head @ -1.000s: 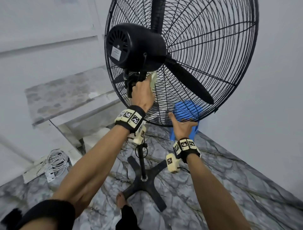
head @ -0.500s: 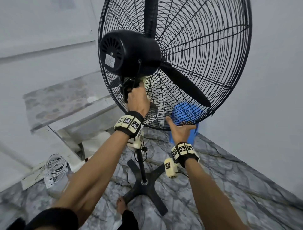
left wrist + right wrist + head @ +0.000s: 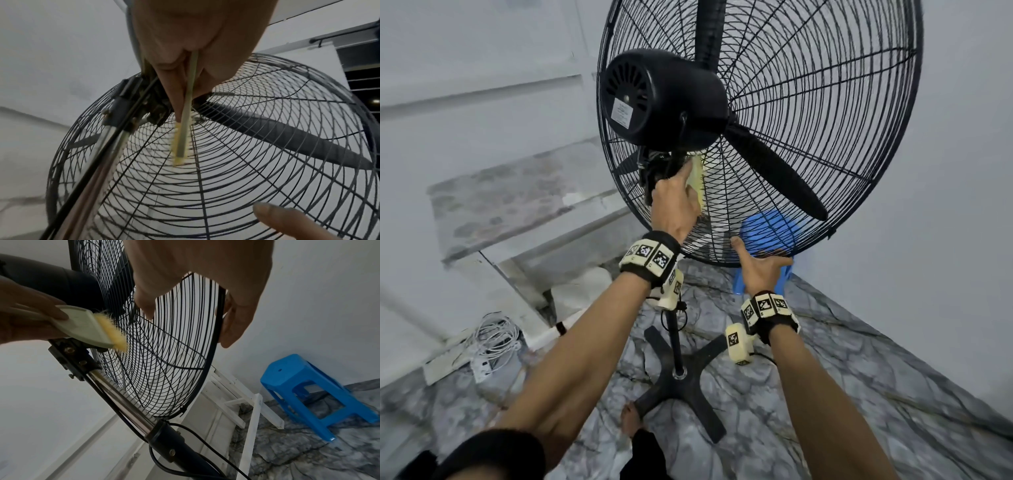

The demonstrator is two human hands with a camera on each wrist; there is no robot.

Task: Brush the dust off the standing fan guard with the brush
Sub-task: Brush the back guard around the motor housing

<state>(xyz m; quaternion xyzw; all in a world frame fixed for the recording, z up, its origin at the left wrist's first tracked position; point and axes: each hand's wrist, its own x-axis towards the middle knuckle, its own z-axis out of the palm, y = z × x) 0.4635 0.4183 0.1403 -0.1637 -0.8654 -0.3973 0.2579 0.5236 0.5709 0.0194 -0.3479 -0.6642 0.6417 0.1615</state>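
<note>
Brushing rear guard [image 3: 774, 192] just under motor housing [image 3: 661, 99]: my left hand [image 3: 676, 205] grasps brush [image 3: 90, 327], bristles on wires, handle along spoke toward hub. Right hand [image 3: 760, 270] fingers curled on lower rim [image 3: 220, 318], steadying. Unbrushed wires lie rimward.

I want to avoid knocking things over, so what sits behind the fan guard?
Through the fan guard wires show black blades, a blue stool on the floor and white wall. The motor housing hides the hub.
</note>
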